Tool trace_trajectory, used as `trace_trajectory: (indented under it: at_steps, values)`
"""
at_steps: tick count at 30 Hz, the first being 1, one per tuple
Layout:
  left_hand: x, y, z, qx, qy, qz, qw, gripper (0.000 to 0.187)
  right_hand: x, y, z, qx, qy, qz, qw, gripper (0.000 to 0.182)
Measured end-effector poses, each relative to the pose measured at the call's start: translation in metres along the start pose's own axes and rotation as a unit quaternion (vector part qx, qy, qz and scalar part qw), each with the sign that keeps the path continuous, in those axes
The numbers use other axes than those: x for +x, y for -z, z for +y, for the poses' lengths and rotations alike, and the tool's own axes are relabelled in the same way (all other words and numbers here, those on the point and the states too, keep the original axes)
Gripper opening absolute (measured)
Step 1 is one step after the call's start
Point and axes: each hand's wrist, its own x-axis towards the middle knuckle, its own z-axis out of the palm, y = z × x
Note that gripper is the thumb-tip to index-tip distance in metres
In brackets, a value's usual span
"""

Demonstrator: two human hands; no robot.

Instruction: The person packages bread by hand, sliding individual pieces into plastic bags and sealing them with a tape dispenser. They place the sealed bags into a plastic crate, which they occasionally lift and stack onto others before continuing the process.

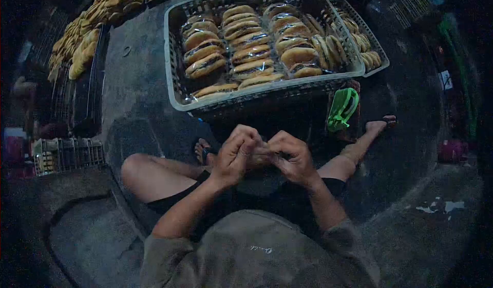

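Note:
My left hand [236, 154] and my right hand [291, 155] meet in front of my chest, fingers curled, pinching something small and thin between them; what it is cannot be made out. I sit on the floor with legs spread. Just beyond my hands stands a grey plastic basket [174, 90] filled with rows of wrapped sandwich buns [246, 44]. Neither hand touches the basket.
A second basket [379, 57] of buns sits behind the first at the right. Racks of unwrapped buns [82, 41] line the upper left. A green plastic item [343, 108] lies by my right leg. A small crate [67, 154] stands at left. The concrete floor is dark.

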Motion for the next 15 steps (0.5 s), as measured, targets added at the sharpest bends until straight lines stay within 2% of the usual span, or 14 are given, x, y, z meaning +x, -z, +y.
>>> trace_trajectory:
  at_steps: [2, 4, 5, 6, 7, 9, 11, 13, 14, 15]
  values:
    - [-0.007, 0.005, -0.005, -0.15, 0.115, -0.103, 0.977, 0.03, -0.007, 0.0, 0.006, -0.019, 0.024, -0.015, 0.999, 0.023]
    - [-0.008, 0.006, -0.008, -0.169, 0.145, -0.122, 0.967, 0.027, -0.009, -0.004, 0.005, -0.04, 0.053, -0.028, 0.997, 0.025]
    - [-0.01, 0.007, -0.01, -0.188, 0.175, -0.143, 0.956, 0.024, -0.009, -0.008, 0.001, -0.076, 0.097, 0.011, 0.992, 0.026]
    - [-0.012, 0.007, -0.011, -0.194, 0.135, -0.17, 0.957, 0.019, -0.009, -0.011, -0.003, -0.112, 0.14, 0.051, 0.982, 0.027]
    - [-0.016, 0.006, -0.011, -0.193, 0.134, -0.169, 0.957, 0.019, -0.01, -0.011, -0.006, -0.112, 0.142, 0.05, 0.982, 0.027]
    - [-0.026, 0.003, -0.007, -0.196, 0.338, -0.19, 0.901, 0.019, -0.015, -0.01, -0.01, -0.114, 0.138, -0.045, 0.983, 0.031]
    - [-0.033, -0.007, -0.012, -0.19, 0.337, -0.183, 0.904, 0.023, -0.018, -0.014, -0.011, -0.132, 0.122, -0.038, 0.983, 0.028]
    - [-0.035, -0.016, -0.009, -0.143, 0.219, -0.033, 0.965, 0.02, -0.022, -0.014, -0.013, -0.082, -0.004, -0.022, 0.996, 0.017]
    - [-0.037, -0.016, -0.02, -0.097, 0.117, -0.025, 0.988, 0.02, -0.023, -0.013, -0.014, -0.084, -0.01, -0.02, 0.996, 0.017]
    - [-0.036, -0.014, -0.018, -0.102, 0.12, -0.03, 0.987, 0.02, -0.024, -0.011, -0.014, -0.066, -0.078, -0.01, 0.995, 0.017]
